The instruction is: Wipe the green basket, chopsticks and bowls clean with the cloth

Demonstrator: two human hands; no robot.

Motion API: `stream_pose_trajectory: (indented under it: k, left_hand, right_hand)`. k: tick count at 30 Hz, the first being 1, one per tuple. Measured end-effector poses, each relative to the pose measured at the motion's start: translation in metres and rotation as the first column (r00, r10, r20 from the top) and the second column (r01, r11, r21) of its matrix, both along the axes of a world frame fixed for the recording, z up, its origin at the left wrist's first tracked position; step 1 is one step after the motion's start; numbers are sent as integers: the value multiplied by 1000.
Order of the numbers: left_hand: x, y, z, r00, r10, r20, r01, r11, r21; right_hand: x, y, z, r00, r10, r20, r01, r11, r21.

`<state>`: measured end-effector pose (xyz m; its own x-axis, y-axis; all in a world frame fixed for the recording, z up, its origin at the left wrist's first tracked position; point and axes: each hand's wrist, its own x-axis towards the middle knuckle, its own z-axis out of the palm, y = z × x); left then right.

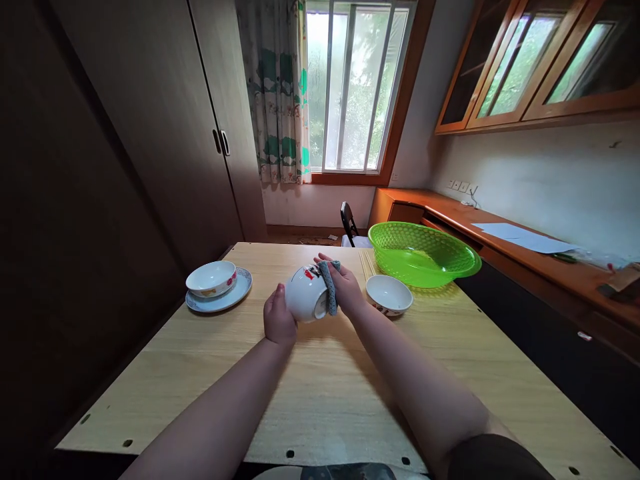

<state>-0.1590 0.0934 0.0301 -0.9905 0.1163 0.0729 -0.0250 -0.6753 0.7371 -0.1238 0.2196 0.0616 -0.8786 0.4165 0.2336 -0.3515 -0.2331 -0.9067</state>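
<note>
A white bowl [304,297] with a red and black pattern is tilted on its side above the middle of the table, its foot ring turned toward me and to the right. My left hand [280,319] grips its left side, thumb on the outer wall. Against the right side of the bowl, my right hand [346,285] presses a folded grey-blue cloth [329,288]. The fingers of both hands are partly hidden behind the bowl and cloth. Just right of my right hand, a second white bowl [389,293] stands upright on the table.
Left on the wooden table [200,373], a flowered bowl [211,277] sits on a blue-rimmed plate [243,293]. A green plastic basket [424,267] stands at the back right, with chopsticks [367,265] beside it. Beyond the table is a chair [349,220].
</note>
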Motion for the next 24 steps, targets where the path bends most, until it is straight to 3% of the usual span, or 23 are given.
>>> stream_pose_trajectory:
  k: [3, 8, 10, 12, 14, 17, 20, 22, 24]
  left_hand:
    - [-2, 2, 3, 993, -28, 117, 18, 996, 86]
    - [-5, 4, 9, 957, -205, 208, 158, 963, 220]
    - [-4, 4, 13, 942, -263, 210, 203, 942, 268]
    - [-4, 4, 17, 931, -306, 198, 236, 920, 312]
    - [-4, 4, 20, 928, -318, 197, 239, 909, 342]
    - [-5, 4, 21, 922, -294, 252, 198, 917, 346]
    - [-6, 2, 18, 899, -301, 318, 199, 928, 316]
    - [-5, 0, 17, 882, -343, 323, 241, 918, 316]
    - [-3, -1, 17, 875, -376, 305, 274, 904, 327]
  right_hand:
    - [-1, 1, -1, 1000, -13, 3, 13, 1000, 8]
    - [-3, 0, -6, 999, -38, -25, 40, 997, 73]
    - [-3, -1, -10, 994, -80, -74, 91, 982, 166]
    - [-1, -2, -14, 978, -146, -152, 189, 924, 333]
    - [3, -4, -18, 949, -198, -247, 303, 792, 530]
    - [10, -9, -22, 900, -217, -378, 435, 493, 754]
    - [17, -16, -22, 871, -161, -465, 490, 205, 847]
    - [21, -21, -21, 870, -109, -482, 490, 74, 868]
    - [23, -26, -19, 877, -66, -476, 477, -13, 879]
